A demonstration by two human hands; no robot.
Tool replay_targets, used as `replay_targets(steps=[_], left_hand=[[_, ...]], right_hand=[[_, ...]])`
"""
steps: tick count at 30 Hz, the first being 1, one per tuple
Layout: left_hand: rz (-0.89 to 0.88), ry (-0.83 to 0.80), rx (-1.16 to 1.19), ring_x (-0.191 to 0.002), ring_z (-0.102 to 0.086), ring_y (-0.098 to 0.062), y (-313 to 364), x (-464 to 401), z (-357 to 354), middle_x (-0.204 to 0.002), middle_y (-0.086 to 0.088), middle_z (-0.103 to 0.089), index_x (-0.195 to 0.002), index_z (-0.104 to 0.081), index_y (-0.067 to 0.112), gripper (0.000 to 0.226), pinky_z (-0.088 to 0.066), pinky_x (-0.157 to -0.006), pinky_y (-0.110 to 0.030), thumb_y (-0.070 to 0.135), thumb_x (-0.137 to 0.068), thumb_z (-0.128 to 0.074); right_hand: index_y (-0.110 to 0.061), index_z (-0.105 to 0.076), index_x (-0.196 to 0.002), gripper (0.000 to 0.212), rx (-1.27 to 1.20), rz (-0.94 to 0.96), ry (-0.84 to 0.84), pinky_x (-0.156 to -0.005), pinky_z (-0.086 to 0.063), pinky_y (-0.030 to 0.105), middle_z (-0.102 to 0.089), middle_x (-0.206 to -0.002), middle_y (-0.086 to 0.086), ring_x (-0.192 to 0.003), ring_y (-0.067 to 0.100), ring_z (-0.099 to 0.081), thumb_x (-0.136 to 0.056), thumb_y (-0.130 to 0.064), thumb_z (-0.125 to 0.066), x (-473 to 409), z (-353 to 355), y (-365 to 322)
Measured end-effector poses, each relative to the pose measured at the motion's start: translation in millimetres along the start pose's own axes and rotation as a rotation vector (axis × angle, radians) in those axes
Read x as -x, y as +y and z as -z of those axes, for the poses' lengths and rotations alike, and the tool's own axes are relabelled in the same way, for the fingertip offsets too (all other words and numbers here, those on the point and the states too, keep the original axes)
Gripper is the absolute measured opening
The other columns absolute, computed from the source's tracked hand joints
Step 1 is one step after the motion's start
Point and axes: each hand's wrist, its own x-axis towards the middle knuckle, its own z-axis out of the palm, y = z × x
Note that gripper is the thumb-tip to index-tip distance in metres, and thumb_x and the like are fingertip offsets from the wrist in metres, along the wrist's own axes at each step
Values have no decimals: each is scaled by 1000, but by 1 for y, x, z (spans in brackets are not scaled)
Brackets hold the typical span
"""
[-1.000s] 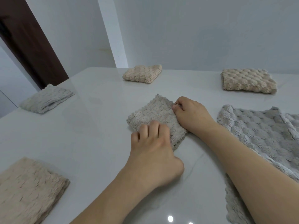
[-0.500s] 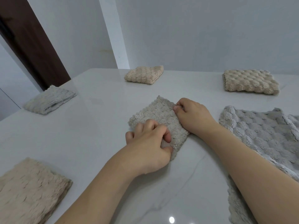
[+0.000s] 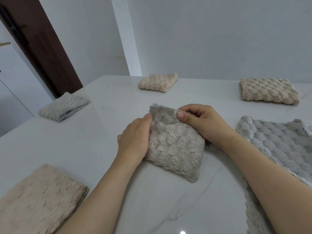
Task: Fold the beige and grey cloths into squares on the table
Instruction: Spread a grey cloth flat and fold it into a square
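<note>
Gripping the folded grey cloth [image 3: 175, 146] on the white surface [image 3: 104, 132]: left hand [image 3: 135, 141] its left edge, right hand [image 3: 200, 122] pinching its far corner

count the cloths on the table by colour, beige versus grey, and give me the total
Beige: 3 (far centre, far right, near left)
Grey: 3 (far left, held in both hands, unfolded at right)
Total: 6
</note>
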Motion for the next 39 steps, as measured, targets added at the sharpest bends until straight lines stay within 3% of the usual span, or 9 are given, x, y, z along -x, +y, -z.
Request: replay_targets(steps=[4,7,12,16,21,26,29,34,39], left_hand=[[-109,14,83,-62,-51,-19,-9,-3,-6,-57,9,-54,-65,-47,14,49,-42,-68,-37,56,-90,-48],[-159,122,34,-60,-41,-16,-11,-4,-9,-60,8,-43,-68,-38,16,40,-32,-58,-35,38,-101,-47],[-185,225,5,-60,-42,-9,-10,-6,-13,-68,5,-46,-76,-40,14,34,-32,-55,-24,34,-103,-41],[-150,251,-32,-63,-44,-6,-9,-8,-14,-70,5,-48,-76,-39,17,32,-32,-56,-25,34,-104,-40],[-120,235,-163,-79,-54,-22,-6,-9,-16,-84,2,-57,-99,-46,15,24,-37,-67,-35,35,-104,-36],[-39,152,-218,-79,-55,-26,9,10,-11,-84,-2,-58,-98,-45,14,24,-42,-68,-38,34,-103,-33],[28,96,-90,-75,-51,-17,31,36,-8,-89,-3,-58,-93,-47,13,23,-37,-64,-35,29,-102,-33],[10,-5,-22,-84,-58,-18,72,96,-9,-92,-3,-61,-91,-54,14,25,-45,-72,-36,30,-99,-37],[12,-127,41,-79,-59,-21,100,166,-27,-82,-1,-60,-79,-51,18,22,-46,-75,-37,30,-96,-44]], right_hand=[[-8,-72,-95,16,-112,-96,57,-70,-55,28,-73,-86,8,-75,15,-67,-87,-21,-68,-1,-3,1],[-8,-65,-105,25,-298,-153,194,-69,-54,31,-70,-89,8,-75,17,-68,-89,-27,-67,-6,1,2],[-21,-47,-119,27,-349,-262,213,-54,-52,25,-71,-71,-1,-59,13,-67,-95,-26,-58,-8,-2,3],[-37,-33,-116,28,83,-188,201,-76,-54,53,-68,-84,19,-70,25,-63,-95,-32,-51,-9,-7,12],[-31,-34,-122,28,366,-4,220,-65,-41,36,-47,-77,9,-66,23,-48,-100,-17,-44,-3,-13,9],[-23,-24,-148,53,445,-206,131,-76,-45,33,-57,-98,5,-88,20,-55,-99,-15,-43,1,-10,-10],[-15,-34,-146,48,471,-246,84,-85,-46,33,-52,-131,13,-103,24,-54,-98,-13,-39,20,7,-44],[-11,-56,-105,17,399,-341,39,-51,-37,26,-51,-76,4,-58,17,-45,-96,-19,-44,87,48,-81],[-3,-64,-107,27,207,-468,-18,-67,-52,34,-69,-93,18,-74,26,-62,-92,-25,-63,161,97,-102]])
